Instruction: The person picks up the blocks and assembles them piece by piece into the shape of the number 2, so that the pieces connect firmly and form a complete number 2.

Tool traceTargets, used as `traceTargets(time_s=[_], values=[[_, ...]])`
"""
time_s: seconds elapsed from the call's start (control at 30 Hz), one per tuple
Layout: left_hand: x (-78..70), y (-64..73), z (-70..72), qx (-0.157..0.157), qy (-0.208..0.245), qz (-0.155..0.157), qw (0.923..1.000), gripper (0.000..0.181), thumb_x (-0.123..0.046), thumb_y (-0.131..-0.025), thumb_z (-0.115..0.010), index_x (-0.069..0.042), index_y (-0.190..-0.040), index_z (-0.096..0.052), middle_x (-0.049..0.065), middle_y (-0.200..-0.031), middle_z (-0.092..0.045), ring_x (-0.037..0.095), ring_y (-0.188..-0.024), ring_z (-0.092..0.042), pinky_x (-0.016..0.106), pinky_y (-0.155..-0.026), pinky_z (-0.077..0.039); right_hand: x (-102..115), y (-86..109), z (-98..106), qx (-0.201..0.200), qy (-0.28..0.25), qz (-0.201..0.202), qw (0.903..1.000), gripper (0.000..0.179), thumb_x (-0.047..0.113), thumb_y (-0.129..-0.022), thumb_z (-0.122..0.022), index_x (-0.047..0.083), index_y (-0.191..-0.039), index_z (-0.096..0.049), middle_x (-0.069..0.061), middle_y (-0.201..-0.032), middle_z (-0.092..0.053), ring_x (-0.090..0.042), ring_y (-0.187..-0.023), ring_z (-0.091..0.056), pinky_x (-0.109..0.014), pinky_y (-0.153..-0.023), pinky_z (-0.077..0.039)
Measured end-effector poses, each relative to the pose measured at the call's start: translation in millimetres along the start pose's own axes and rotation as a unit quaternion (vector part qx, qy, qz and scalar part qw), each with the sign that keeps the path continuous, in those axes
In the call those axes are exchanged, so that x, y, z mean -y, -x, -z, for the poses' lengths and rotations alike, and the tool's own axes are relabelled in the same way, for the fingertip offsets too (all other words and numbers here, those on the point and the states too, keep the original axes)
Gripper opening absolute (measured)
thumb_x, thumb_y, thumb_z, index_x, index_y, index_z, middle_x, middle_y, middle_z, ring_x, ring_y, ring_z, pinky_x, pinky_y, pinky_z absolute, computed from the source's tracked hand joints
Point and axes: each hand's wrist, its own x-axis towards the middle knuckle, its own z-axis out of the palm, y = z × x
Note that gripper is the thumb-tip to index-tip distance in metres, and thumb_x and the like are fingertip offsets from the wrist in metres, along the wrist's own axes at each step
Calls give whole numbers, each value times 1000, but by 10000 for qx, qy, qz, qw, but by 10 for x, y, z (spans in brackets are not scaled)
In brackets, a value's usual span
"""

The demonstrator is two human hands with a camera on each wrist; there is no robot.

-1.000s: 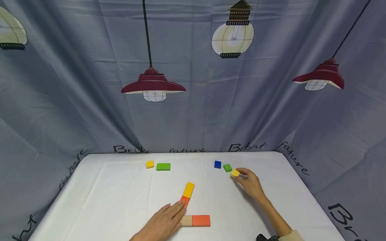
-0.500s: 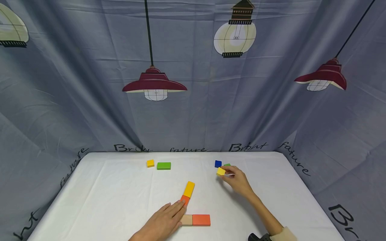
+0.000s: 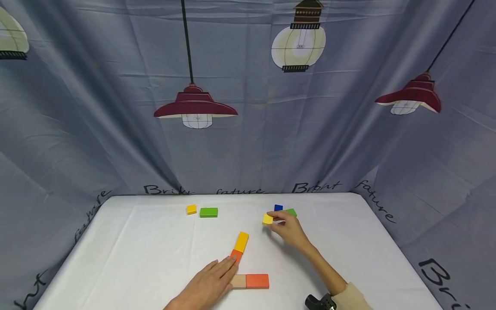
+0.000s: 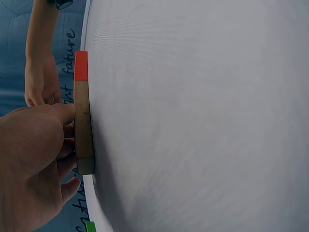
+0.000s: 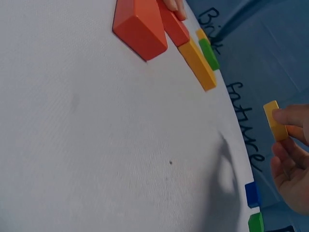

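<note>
The right hand (image 3: 289, 231) pinched a yellow block (image 3: 267, 219) (probably light, stiff, best taken by opposite faces) above the table (image 3: 128, 258), towards its far edge; the left hand (image 3: 210, 282), fingers straight, touched an orange block (image 3: 237, 253) farther from that edge

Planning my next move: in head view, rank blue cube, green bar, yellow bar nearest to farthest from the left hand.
1. Yellow bar: ahead and right of the left hand.
2. Green bar: at the back, left of centre.
3. Blue cube: at the back, right of centre.
</note>
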Motion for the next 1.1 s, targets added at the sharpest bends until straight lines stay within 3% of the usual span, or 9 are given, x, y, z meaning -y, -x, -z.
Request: traceTargets(time_s=[0.3,0.63,0.9,1.1], values=[[4,3,17,109,63,72,9999,53,-37,-107,-46,-7,-150,-45,7,-155,-41,18,-141,-38,42,-109,-40,30,-77,-182,158,62,412,9990,35,-1,-84,-77,5,-118,-73,-6,-113,-68,-24,-100,-65,-37,-85,-56],[-8,9,0,13,2,37,10000,53,-37,-106,-48,-7,-149,-46,7,-154,-43,18,-140,-40,41,-107,-42,17,-117,-372,413,115,468,9980,35,0,-85,-76,4,-119,-72,-9,-115,-67,-22,-96,-65,-35,-83,-56],[0,4,8,115,69,87,9999,53,-37,-106,-48,-8,-150,-46,6,-155,-42,18,-141,-39,42,-108,-41,5,-174,-475,646,147,396,9970,33,2,-86,-75,3,-119,-71,-12,-117,-65,-23,-96,-64,-37,-84,-56],[-5,3,-5,31,-8,6,10000,53,-37,-105,-49,-7,-149,-47,7,-153,-43,18,-139,-41,41,-106,-43,-22,-162,-547,727,241,298,9966,32,5,-86,-76,3,-117,-72,-10,-110,-66,-19,-91,-61,-31,-78,-54]])
